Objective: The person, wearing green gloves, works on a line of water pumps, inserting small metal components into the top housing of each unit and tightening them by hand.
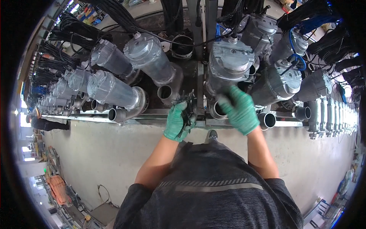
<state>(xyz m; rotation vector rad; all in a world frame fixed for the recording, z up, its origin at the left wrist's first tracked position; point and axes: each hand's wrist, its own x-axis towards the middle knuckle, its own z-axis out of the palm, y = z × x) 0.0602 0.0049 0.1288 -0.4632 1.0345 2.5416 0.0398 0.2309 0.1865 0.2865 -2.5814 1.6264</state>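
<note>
My left hand, in a green knit glove, is closed round a bunch of thin black strips that look like cable ties. Their loose ends stick up past the fingers. My right hand, gloved the same way, is smeared by motion, and its fingers cannot be made out. It is in front of the lower part of a grey metal submersible pump, beside an open pipe outlet. Whether it touches the pump is hidden. Ahead of my left hand another pump stands with its round outlet facing me.
More pumps stand in rows left and right along a metal frame. Coiled black cables hang above them. A blue cord loops over a right-hand pump. Grey metal housings line the right. A person is at far left.
</note>
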